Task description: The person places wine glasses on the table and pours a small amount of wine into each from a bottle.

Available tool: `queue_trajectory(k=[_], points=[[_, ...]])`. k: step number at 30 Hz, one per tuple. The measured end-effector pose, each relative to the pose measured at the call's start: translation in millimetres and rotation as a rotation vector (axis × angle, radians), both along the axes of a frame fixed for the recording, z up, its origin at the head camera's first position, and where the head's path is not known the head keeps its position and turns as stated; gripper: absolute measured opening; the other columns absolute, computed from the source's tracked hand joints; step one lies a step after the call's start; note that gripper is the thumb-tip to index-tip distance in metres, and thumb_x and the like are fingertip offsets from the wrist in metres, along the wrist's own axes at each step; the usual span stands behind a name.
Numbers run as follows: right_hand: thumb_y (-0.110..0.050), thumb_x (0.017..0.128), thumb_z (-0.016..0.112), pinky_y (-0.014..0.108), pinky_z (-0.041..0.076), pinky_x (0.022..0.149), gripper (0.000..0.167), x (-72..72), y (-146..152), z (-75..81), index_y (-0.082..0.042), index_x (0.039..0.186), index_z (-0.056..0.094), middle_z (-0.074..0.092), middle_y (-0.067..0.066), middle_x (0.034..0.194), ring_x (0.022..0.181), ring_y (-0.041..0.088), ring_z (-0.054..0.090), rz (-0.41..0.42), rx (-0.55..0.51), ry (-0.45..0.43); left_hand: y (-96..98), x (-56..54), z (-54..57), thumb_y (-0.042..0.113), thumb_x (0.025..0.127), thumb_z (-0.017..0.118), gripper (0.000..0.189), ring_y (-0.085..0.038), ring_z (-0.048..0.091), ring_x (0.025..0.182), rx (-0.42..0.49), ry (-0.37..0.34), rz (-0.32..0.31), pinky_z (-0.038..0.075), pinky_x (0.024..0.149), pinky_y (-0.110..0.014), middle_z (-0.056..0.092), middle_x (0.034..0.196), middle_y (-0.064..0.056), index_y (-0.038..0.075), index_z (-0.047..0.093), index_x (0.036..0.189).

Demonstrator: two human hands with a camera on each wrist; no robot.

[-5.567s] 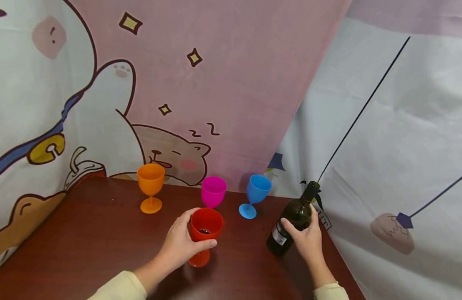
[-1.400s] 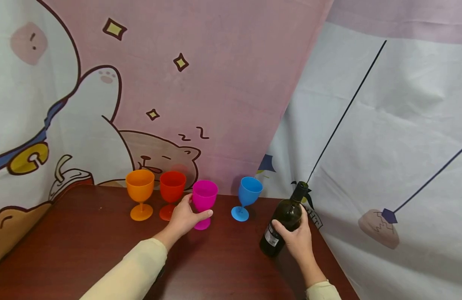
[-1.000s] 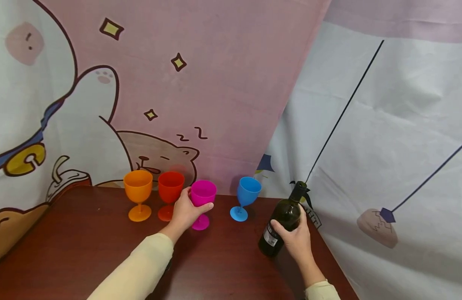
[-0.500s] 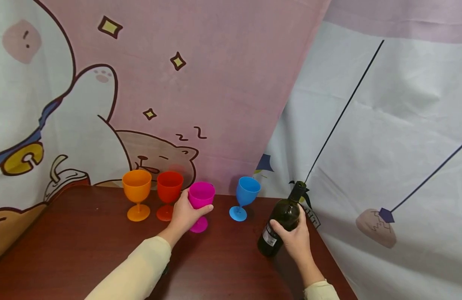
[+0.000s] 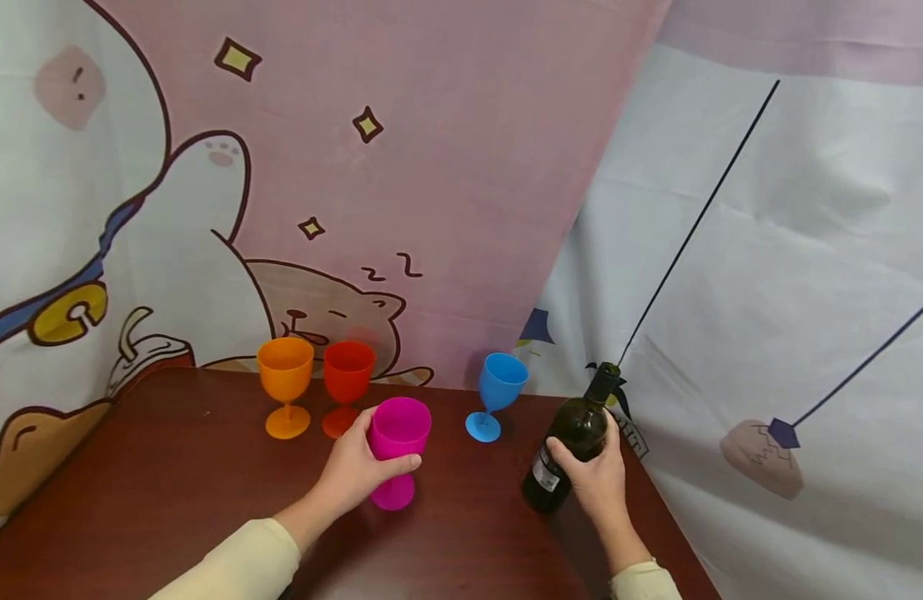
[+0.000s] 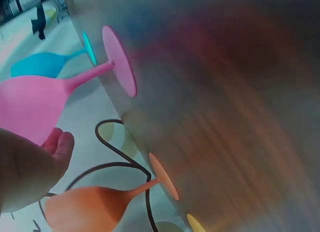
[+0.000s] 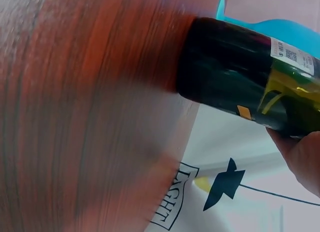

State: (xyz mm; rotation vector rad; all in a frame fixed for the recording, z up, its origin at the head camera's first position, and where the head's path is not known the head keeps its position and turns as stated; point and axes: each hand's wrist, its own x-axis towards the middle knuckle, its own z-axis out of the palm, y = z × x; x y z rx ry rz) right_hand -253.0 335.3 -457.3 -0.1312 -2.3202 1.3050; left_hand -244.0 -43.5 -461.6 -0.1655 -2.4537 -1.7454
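Note:
In the head view my left hand (image 5: 356, 471) grips the bowl of a magenta goblet (image 5: 399, 429), thumb across its near side. The goblet is upright, its foot close over the table; the left wrist view shows its stem and round foot (image 6: 120, 62) from the side. At the right, my right hand (image 5: 599, 483) holds a dark green wine bottle (image 5: 577, 429) around its body. That bottle (image 7: 225, 67) has its base at the tabletop in the right wrist view, its neck leaning slightly right in the head view. Its mouth is uncorked.
An orange goblet (image 5: 285, 375) and a red goblet (image 5: 348, 375) stand side by side at the back left of the brown table (image 5: 206, 500). A blue goblet (image 5: 502, 383) stands at the back, left of the bottle. A printed cloth (image 5: 469, 167) hangs behind the table.
The red goblet, earlier in my left hand with dark liquid inside, now stands beside the orange one. My left hand has since taken the magenta goblet and drawn it nearer. The bottle stays put.

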Motion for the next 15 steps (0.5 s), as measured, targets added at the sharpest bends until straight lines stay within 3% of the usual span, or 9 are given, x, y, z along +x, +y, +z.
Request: queue_trajectory(k=[5, 10, 15], points=[[-0.036, 0.087, 0.090, 0.059, 0.047, 0.105, 0.101, 0.6, -1.4, 1.7, -0.031, 0.167, 0.029, 0.058, 0.017, 0.149, 0.128, 0.036, 0.059, -0.012, 0.007, 0.017, -3.1, 24.3, 1.2, 0.034, 0.073, 0.101, 0.091, -0.019, 0.070, 0.112, 0.000, -0.004, -0.021, 0.063, 0.095, -0.043, 0.074, 0.124, -0.002, 0.012, 0.055, 0.148], [-0.033, 0.086, 0.092, 0.055, 0.050, 0.102, 0.099, 1.4, -3.3, 2.6, -0.029, 0.166, 0.034, 0.059, 0.015, 0.148, 0.124, 0.032, 0.061, -0.023, 0.029, 0.055, -6.1, 36.9, 3.3, 0.032, 0.072, 0.101, 0.090, -0.016, 0.069, 0.110, -0.002, -0.015, -0.039, 0.061, 0.092, -0.038, 0.075, 0.123, -0.001, 0.013, 0.056, 0.147], [-0.028, 0.078, 0.097, 0.056, 0.057, 0.098, 0.101, 6.1, -13.6, 9.2, -0.027, 0.162, 0.042, 0.066, 0.012, 0.144, 0.119, 0.033, 0.070, 0.049, 0.210, 0.125, -7.3, 42.7, 3.9, 0.031, 0.072, 0.101, 0.089, -0.015, 0.069, 0.109, 0.018, -0.026, -0.060, 0.061, 0.090, -0.035, 0.074, 0.124, 0.000, 0.013, 0.056, 0.147]])
